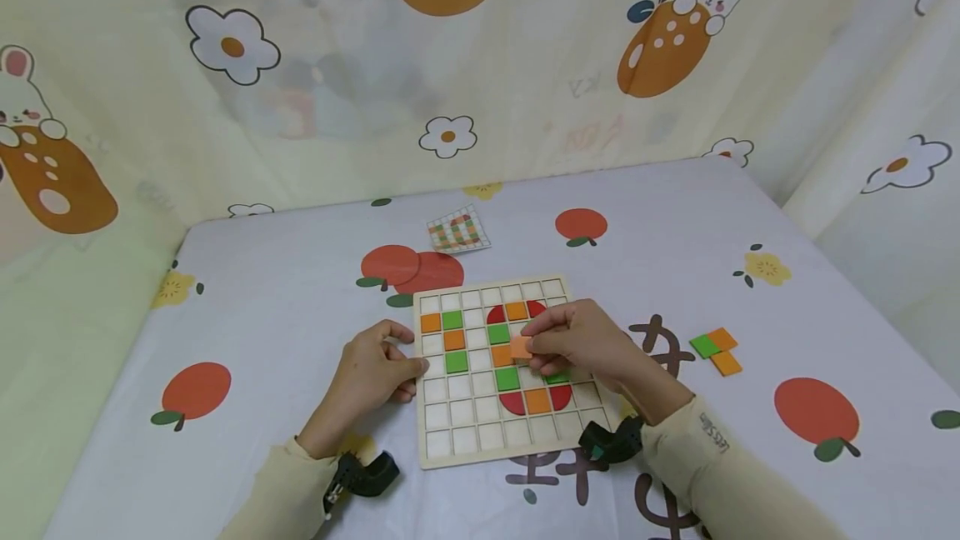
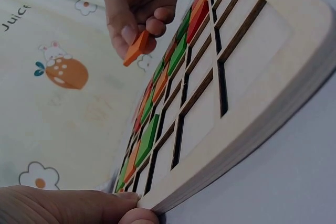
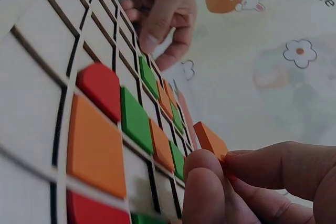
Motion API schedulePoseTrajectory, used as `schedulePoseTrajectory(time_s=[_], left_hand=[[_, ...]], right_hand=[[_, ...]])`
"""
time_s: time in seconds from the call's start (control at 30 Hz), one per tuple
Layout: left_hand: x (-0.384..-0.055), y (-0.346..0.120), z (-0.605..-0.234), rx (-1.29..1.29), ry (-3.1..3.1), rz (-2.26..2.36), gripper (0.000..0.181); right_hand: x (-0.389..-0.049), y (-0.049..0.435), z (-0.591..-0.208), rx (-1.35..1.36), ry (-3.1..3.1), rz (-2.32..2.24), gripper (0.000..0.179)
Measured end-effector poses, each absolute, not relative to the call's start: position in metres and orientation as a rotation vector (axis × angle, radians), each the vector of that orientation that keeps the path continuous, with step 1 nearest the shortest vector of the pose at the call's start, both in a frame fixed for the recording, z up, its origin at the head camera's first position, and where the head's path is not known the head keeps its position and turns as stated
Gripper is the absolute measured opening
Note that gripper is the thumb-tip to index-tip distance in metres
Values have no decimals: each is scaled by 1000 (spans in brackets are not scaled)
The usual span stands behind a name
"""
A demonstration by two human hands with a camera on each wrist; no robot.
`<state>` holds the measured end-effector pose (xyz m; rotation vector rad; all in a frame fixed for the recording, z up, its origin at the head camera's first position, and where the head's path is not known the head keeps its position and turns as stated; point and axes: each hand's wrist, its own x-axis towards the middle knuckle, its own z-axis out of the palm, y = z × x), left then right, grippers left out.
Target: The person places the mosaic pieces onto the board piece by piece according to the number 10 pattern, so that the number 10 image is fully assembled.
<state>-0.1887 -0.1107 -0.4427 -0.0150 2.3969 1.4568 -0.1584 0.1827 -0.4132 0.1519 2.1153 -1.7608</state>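
Note:
A wooden grid board (image 1: 442, 462) lies on the table, holding several orange, green and red tiles in its cells. My right hand (image 1: 592, 344) pinches an orange square tile (image 1: 521, 347) between thumb and fingers, above the board's right half. In the right wrist view this orange tile (image 3: 211, 139) is tilted and apart from the grid. My left hand (image 1: 371, 365) holds the board's left edge, its thumb (image 2: 105, 205) at the rim. Red rounded tiles (image 3: 100, 88) and an orange tile (image 3: 95, 145) sit in cells. My right hand hides some cells in the head view.
To the right lie a loose green tile (image 1: 703, 346) and two loose orange tiles (image 1: 726, 363), close together. Behind the board is a small pattern card (image 1: 458, 232). A printed cloth (image 1: 300, 440) covers the table, and a curtain (image 1: 337, 107) hangs behind.

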Motion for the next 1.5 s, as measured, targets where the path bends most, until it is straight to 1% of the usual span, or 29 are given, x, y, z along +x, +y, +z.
schedulePoseTrajectory(time_s=[0.23,0.47,0.67,0.97,1.5], left_hand=[[-189,-111,-442,-2,2386,1468,37],[-190,-110,-440,5,2382,1466,37],[-190,-110,-440,7,2391,1462,36],[-190,-110,-439,2,2391,1458,36],[-189,-111,-439,-24,2389,1438,37]], right_hand=[[-160,161,-416,86,2071,-1743,20],[-160,144,-413,139,2041,-1717,16],[-162,135,-414,119,2026,-1704,16],[-164,119,-412,96,2087,-1629,10],[-161,107,-415,43,2219,-1536,5]])
